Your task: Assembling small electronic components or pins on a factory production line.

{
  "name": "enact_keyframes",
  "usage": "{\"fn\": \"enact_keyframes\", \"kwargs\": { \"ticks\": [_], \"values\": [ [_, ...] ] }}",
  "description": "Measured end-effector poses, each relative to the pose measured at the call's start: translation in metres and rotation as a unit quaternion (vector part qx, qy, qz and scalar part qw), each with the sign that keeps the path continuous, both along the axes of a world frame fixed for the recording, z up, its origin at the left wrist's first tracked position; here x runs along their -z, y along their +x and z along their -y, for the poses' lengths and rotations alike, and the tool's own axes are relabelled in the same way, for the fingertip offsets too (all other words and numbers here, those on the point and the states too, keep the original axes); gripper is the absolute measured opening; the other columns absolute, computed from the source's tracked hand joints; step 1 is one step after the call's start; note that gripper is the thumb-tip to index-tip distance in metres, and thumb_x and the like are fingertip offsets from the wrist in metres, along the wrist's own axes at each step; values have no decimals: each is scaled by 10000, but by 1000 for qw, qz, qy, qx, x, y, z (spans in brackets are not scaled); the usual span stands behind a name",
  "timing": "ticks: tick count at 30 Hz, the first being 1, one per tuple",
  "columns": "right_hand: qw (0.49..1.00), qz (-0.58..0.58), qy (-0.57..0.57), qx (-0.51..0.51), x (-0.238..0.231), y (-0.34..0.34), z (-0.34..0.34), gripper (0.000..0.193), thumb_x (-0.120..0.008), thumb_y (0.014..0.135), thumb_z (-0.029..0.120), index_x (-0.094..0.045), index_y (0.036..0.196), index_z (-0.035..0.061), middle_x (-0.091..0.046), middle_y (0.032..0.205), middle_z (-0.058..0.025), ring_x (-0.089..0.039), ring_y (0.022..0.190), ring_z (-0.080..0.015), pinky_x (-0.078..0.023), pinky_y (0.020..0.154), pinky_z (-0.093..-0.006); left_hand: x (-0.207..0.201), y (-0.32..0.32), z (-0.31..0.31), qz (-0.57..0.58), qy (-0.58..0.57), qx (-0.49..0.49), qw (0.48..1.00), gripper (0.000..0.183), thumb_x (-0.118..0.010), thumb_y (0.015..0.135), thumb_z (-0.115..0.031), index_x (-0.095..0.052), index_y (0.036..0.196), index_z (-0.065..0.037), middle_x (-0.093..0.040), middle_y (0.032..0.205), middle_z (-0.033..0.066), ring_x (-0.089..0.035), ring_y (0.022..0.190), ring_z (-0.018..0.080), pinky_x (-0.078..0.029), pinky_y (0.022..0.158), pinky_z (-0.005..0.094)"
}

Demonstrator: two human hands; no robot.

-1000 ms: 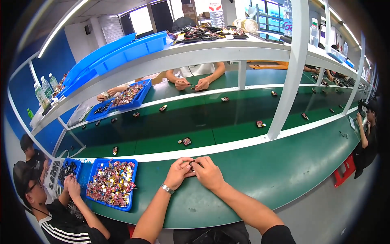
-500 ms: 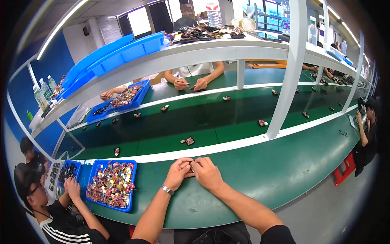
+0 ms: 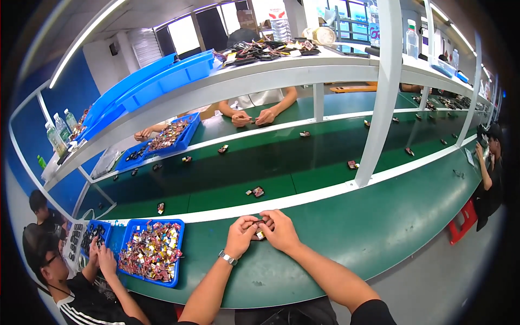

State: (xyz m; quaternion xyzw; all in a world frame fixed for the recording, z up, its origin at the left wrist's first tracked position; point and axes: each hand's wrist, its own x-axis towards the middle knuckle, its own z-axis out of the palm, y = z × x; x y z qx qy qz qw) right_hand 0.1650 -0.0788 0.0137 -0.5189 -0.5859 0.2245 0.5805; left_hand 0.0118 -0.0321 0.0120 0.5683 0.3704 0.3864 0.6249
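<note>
Both my hands meet above the green bench, closed on a small dark electronic part with a white label. My left hand, with a metal watch on its wrist, pinches it from the left. From the right, my right hand grips it too, fingertips over its top. Most of the part is hidden by my fingers, so its exact kind cannot be made out. Left of my hands sits a blue tray heaped with small red, white and yellow wired parts.
Beyond a white rail, a green conveyor belt carries scattered small parts. A white post and shelf stand over it. A co-worker sits at my left by a smaller blue tray; another person's hands work across the belt.
My fingers have shifted on the part, and its white label now shows. The left co-worker's hands have moved apart. Pieces on the belt have slid slightly right.
</note>
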Motion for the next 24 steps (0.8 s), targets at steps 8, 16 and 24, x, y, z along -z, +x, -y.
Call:
{"fn": "enact_keyframes", "kwargs": {
  "ticks": [8,16,24],
  "values": [
    [999,-32,6,-4,2,1,-2,243,-685,811,-3,-619,1044,-18,-624,885,-105,-630,717,-146,-526,638,-265,-4,-3,0,4,12,41,999,252,-573,912,9,-549,1162,-5,-649,1084,86,-636,945,136,-572,740,267],
    [999,-21,4,-24,1,5,-4,224,-678,811,-6,-619,1028,-13,-628,890,-98,-632,727,-136,-523,650,-264,-3,-3,-2,17,-2,53,998,294,-573,899,26,-538,1189,4,-629,1155,115,-627,1014,172,-573,802,304],
    [982,-138,-67,112,10,86,-69,160,-662,808,5,-636,966,-2,-625,835,-66,-632,763,-150,-528,708,-287,5,-14,-11,54,76,-101,991,171,-534,909,17,-590,1070,38,-635,1158,165,-661,997,245,-579,814,343]
  ]
}}
